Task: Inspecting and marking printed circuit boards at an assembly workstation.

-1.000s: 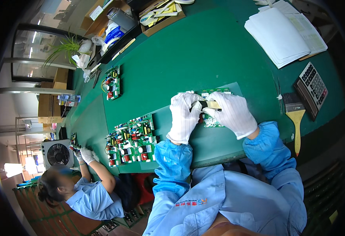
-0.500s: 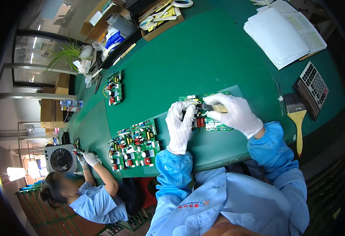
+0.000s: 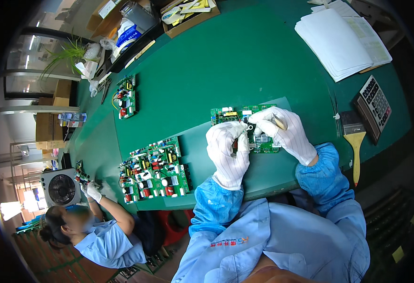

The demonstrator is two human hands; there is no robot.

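Observation:
A green circuit board (image 3: 220, 114) with raised components lies in front of me on a translucent sheet (image 3: 282, 174). My left hand (image 3: 228, 153), in a white striped glove, rests on its near left part. Those fingers are closed beside a small white ring (image 3: 250, 126), but what they grip is hidden. My right hand (image 3: 289, 134), also gloved, is over the board's right side, its fingers closed round a small tool with a beige handle (image 3: 280, 123). The tool's working end is hidden. The two hands' fingertips nearly meet over the board's middle.
Several populated boards (image 3: 155, 170) lie left of my hands; another board (image 3: 127, 96) is farther off. Papers (image 3: 334, 45), a calculator (image 3: 376, 101) and a wide brush (image 3: 355, 141) lie right. Boxes (image 3: 188, 21) stand at the back. A co-worker (image 3: 103, 236) handles a board beside a fan.
My right hand has tilted more upright and drawn in its fingers around the tool. My left hand has shifted slightly right. The view has moved a little, and more components show on the board's right side.

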